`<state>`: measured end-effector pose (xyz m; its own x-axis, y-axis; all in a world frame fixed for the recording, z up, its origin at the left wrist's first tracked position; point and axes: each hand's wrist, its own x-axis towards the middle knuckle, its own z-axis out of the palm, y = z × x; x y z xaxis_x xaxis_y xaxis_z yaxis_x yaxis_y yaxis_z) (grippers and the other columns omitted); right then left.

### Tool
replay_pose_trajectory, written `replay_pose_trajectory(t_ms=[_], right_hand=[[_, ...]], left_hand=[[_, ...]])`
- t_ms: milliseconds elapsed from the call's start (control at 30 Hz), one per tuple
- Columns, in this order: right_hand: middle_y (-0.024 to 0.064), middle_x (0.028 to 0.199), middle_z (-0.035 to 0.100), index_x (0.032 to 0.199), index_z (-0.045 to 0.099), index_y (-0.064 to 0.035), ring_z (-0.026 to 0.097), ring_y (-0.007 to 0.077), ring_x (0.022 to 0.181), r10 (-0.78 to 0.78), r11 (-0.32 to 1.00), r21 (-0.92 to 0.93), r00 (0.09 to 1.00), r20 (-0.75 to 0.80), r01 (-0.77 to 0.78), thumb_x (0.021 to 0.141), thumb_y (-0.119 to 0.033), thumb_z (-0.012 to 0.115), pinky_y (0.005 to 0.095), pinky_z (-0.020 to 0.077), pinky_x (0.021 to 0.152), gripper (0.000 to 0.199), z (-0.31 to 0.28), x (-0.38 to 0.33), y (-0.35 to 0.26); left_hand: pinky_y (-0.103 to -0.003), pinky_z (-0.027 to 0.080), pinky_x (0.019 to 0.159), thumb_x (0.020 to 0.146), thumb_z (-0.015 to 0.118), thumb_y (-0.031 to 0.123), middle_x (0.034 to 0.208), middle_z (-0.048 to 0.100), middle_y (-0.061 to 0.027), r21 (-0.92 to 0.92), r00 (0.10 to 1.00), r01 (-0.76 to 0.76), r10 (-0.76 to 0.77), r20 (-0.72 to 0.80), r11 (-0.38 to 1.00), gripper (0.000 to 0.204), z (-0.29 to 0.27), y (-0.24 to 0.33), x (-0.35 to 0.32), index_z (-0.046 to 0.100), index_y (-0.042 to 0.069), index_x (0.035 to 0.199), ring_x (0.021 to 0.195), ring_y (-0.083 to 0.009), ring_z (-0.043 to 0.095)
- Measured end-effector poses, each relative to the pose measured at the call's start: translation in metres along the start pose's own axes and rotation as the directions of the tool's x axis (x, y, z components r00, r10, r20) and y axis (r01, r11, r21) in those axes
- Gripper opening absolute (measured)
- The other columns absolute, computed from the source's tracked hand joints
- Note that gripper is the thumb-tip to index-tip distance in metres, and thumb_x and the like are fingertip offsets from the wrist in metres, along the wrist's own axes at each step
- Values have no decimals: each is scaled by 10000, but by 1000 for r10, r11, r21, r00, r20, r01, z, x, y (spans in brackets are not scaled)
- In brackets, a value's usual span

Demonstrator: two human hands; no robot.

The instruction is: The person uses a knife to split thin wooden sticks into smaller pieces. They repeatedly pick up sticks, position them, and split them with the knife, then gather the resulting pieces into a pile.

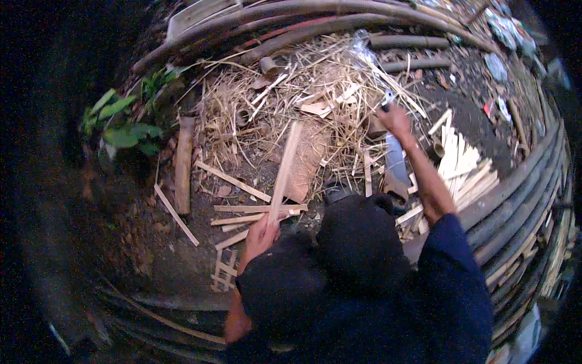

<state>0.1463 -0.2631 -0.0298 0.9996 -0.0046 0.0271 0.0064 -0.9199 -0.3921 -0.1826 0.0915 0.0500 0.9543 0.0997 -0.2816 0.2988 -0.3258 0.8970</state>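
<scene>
My left hand (260, 238) is closed around the lower end of a long, flat bamboo slat (286, 164), which points away from me and slightly right. Out to the right, my right hand (397, 123) grips the dark handle of a large knife. Its broad grey blade (395, 159) runs back toward my knees, well apart from the slat. Several cut bamboo strips (242, 208) lie on the ground beside my left hand. A small lattice of crossed strips (224, 270) rests near my left wrist.
Pale split strips (458, 158) are heaped at the right. Shavings (339, 79) cover the ground ahead. Long bamboo poles (515, 188) lie along the right, with more poles (315, 8) at the far side. A short bamboo piece (184, 164) and a leafy plant (124, 134) are at the left.
</scene>
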Motion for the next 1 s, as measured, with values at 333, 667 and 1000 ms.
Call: replay_pose_trajectory(t_ms=[333,667,1000], right_hand=[[93,831,624,1029,596,-15,584,175,773,64,608,791,997,42,-72,809,-387,676,316,475,712,439,-9,-131,-107],[93,880,623,988,603,37,569,176,782,326,931,203,940,-96,-303,850,-362,623,336,477,707,423,-26,-86,251],[109,1089,581,1161,517,-17,606,234,896,544,676,522,830,122,-520,826,-429,674,362,496,661,554,-30,-147,199]], left_hand=[[-376,392,957,936,480,194,1304,455,-260,260,908,-397,337,247,880,536,131,60,144,296,-15,1394,1165,-388,485],[-429,406,949,854,585,182,1151,533,-264,301,969,131,-57,-241,945,619,24,-111,146,320,-70,1354,1066,-392,521],[-458,466,845,626,810,225,1118,501,-328,162,653,519,-266,-709,839,1026,-82,-249,145,177,-75,1376,982,-444,554]])
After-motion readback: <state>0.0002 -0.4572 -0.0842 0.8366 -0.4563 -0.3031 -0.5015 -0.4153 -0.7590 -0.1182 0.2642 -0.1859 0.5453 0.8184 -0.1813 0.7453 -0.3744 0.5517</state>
